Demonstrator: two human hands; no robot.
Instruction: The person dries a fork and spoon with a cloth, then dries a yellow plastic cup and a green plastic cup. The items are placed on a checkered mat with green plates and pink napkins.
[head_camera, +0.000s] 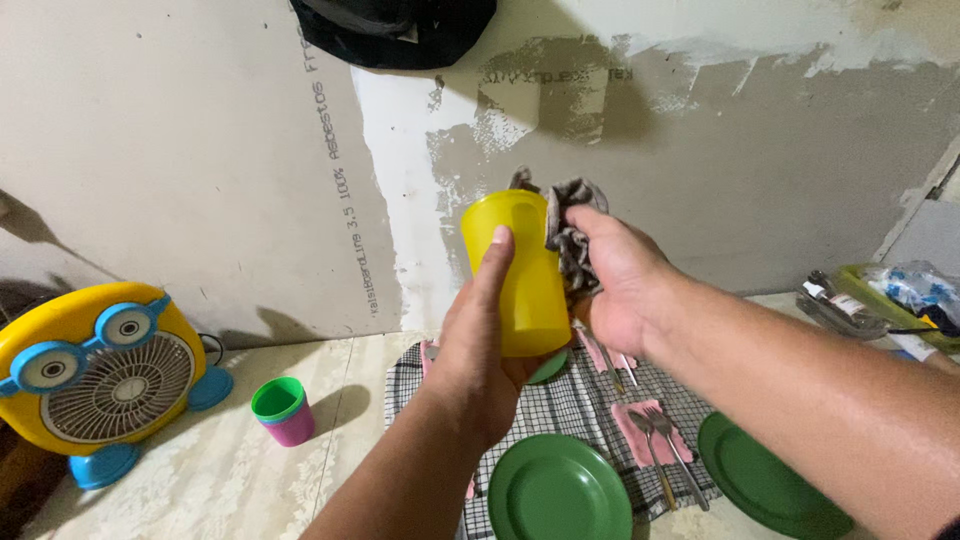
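A yellow plastic cup (518, 272) is held up in the air in front of the wall, mouth tilted away. The left hand (478, 350) wraps around its lower part, thumb up along the side, fingers closed on it. The right hand (612, 275) grips a grey cloth (568, 235) in closed fingers, pressing it against the cup's rim and far side. Below the fingers lies a checked cloth (570, 405) on the floor, with a green plate (558, 492) on it and forks (662, 445) on a pink napkin (640, 425). Right of that is another green plate (760, 478). Well to the left of the fingers stand stacked small cups (282, 410) and a yellow fan (100, 375).
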